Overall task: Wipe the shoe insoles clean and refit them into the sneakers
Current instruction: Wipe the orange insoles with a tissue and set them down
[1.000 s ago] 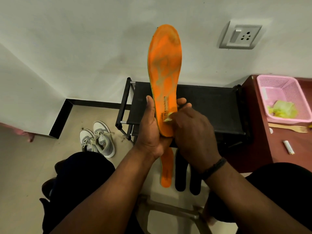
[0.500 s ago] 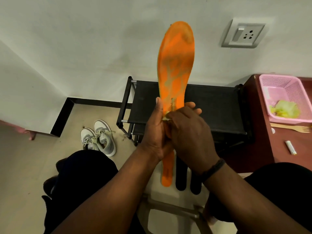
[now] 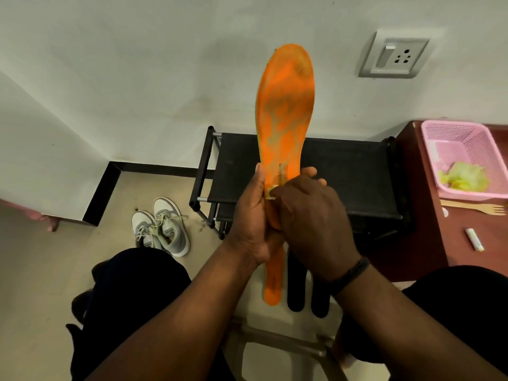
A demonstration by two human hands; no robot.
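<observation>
Seated person, head view looking down past both forearms. Left hand (image 3: pixel 254 215) grips a long orange foam insole (image 3: pixel 284 111) by its heel end, thumb up its left edge and fingertips showing past its right edge; the insole stands near upright, toe toward the wall, its face mottled with grey-brown grime. Right hand (image 3: pixel 308 215) is curled over the lower face of the insole, pinching a small pale yellow-green scrap of wipe (image 3: pixel 271 194) against it; both hands are close together and overlapping on the same piece. A dark band sits on the right wrist. Below the hands a second orange insole (image 3: pixel 272 281) lies on the floor, just beside two black insoles (image 3: pixel 308 292) set side by side. A pair of grey-and-white lace-up sneakers (image 3: pixel 162 229) stands on the beige floor to the left, near a black fabric shoe rack (image 3: pixel 351 177) against the wall. On the right, a reddish-brown table (image 3: pixel 428 221) carries a pink plastic mesh basket (image 3: pixel 464 144) holding crumpled yellow-green material, a wooden fork (image 3: pixel 475 209) and a small white stick-like item (image 3: pixel 474 243). Grey wall socket (image 3: pixel 394 59) upper right.
</observation>
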